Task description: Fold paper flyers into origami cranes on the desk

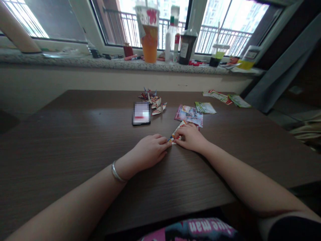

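Note:
A small folded piece of colourful printed paper lies flat on the dark wooden table. My left hand, with a silver bracelet at the wrist, rests on the table with curled fingers pinching the paper's near tip. My right hand lies over the paper, fingers closed and pressing it down. Most of the paper is hidden under my right hand.
A phone lies beyond my hands, with several folded paper cranes behind it. Loose printed sheets and leaflets lie to the right. Drink cups and bottles stand on the stone windowsill.

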`<state>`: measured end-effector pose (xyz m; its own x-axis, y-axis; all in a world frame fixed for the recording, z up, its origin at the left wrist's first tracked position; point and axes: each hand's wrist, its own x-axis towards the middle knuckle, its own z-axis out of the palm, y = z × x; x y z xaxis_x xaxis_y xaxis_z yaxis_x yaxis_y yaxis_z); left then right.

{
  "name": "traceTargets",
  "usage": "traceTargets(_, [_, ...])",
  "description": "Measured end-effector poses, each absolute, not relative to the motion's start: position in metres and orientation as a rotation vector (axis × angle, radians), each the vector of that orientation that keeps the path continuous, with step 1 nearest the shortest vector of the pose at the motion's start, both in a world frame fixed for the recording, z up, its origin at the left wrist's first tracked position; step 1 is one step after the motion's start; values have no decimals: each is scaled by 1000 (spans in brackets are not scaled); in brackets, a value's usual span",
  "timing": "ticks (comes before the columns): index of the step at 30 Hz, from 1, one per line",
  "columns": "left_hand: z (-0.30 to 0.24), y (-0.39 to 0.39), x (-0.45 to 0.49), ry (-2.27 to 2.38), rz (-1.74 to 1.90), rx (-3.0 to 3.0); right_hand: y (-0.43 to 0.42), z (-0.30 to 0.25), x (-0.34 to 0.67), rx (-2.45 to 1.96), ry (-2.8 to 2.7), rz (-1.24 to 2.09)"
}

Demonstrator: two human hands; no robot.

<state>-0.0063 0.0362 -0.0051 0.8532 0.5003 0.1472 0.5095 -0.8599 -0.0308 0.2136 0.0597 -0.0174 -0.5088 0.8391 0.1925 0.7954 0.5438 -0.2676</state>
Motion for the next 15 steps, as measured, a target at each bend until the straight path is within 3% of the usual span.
traceTargets(9, [-4,35,-7,-838,-236,-3001,58,-13,211,-1265,-2585,62])
traceTargets(15, [-8,33,-6,-878,-251,-2968,64,-18,212,-1271,-2548,177])
